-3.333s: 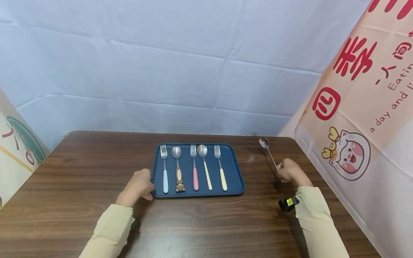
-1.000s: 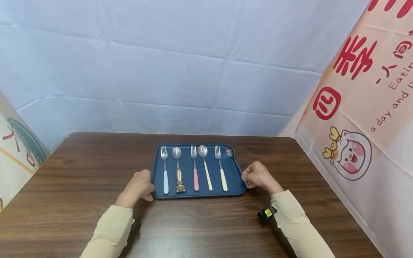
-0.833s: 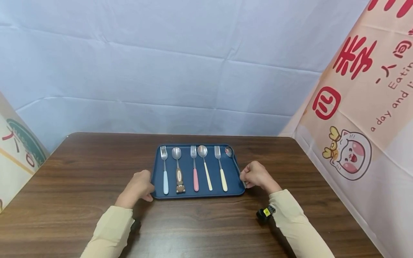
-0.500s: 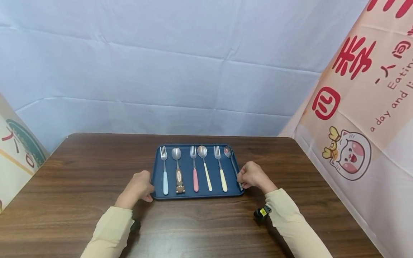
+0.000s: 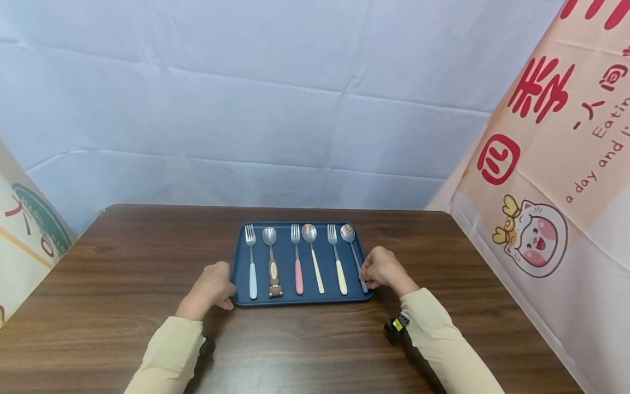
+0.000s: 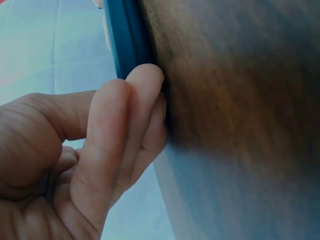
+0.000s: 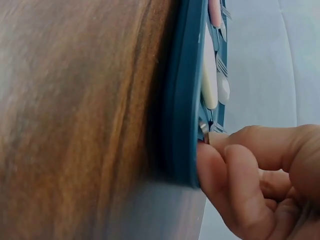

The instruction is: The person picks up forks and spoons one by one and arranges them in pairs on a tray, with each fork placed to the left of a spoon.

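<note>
A blue tray [image 5: 285, 260] lies on the table, bearing a row of forks and spoons. My left hand [image 5: 209, 287] grips the tray's left edge near the front corner; in the left wrist view its fingers [image 6: 107, 125] lie against the tray's rim [image 6: 132, 40]. At the tray's right side my right hand [image 5: 385, 270] pinches the handle of an all-metal spoon [image 5: 347, 233], whose bowl points away from me. In the right wrist view the spoon's handle end [image 7: 204, 128] shows just inside the rim, between thumb and fingers. The spoon lies beside a yellow-handled fork [image 5: 340, 273].
Leftward on the tray are a cream-handled spoon [image 5: 317, 268], a pink-handled fork [image 5: 298, 273], a brown bear-handled spoon [image 5: 273, 271] and a light-blue-handled fork [image 5: 252, 276]. A white cloth [image 5: 246, 109] hangs behind the brown table [image 5: 295, 350], and a printed cloth [image 5: 536, 164] hangs at the right.
My right hand has brought the metal spoon from the table on the right leftward onto the tray, then slightly further in from its right edge. My left hand has stayed on the tray.
</note>
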`<state>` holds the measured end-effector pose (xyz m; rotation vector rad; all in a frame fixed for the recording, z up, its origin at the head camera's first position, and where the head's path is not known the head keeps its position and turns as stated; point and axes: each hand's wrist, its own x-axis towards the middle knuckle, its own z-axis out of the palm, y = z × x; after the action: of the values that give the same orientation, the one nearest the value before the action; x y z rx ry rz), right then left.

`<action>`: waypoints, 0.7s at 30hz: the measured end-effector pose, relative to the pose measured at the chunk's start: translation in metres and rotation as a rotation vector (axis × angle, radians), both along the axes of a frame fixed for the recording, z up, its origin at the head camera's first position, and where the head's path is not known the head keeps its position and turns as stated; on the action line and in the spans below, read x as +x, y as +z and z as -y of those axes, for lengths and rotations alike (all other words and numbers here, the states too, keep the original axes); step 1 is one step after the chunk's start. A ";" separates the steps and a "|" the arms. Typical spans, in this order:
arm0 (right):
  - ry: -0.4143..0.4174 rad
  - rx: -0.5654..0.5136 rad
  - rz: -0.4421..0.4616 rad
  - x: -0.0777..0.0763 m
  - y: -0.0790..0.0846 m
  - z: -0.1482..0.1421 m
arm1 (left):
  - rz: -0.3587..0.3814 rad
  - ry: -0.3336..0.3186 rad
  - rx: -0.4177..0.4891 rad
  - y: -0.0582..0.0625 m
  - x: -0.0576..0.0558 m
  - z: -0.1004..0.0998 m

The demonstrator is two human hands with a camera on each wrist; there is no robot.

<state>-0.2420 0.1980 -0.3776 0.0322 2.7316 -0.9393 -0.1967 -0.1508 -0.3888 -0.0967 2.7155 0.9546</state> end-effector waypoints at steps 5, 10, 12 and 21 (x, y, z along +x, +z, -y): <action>0.011 0.046 -0.042 -0.001 -0.003 0.004 | -0.001 -0.006 -0.007 0.000 0.000 0.000; 0.035 0.119 -0.088 -0.001 -0.004 0.008 | -0.003 -0.006 -0.001 0.000 0.000 -0.001; 0.036 0.119 -0.076 -0.001 -0.003 0.009 | -0.003 -0.005 -0.003 0.000 -0.001 -0.001; 0.044 0.105 -0.066 -0.003 -0.006 0.010 | -0.052 -0.008 -0.022 -0.002 0.000 -0.002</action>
<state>-0.2454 0.1884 -0.3838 -0.0405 2.8272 -0.7981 -0.1970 -0.1486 -0.3904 -0.0655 2.7717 0.9378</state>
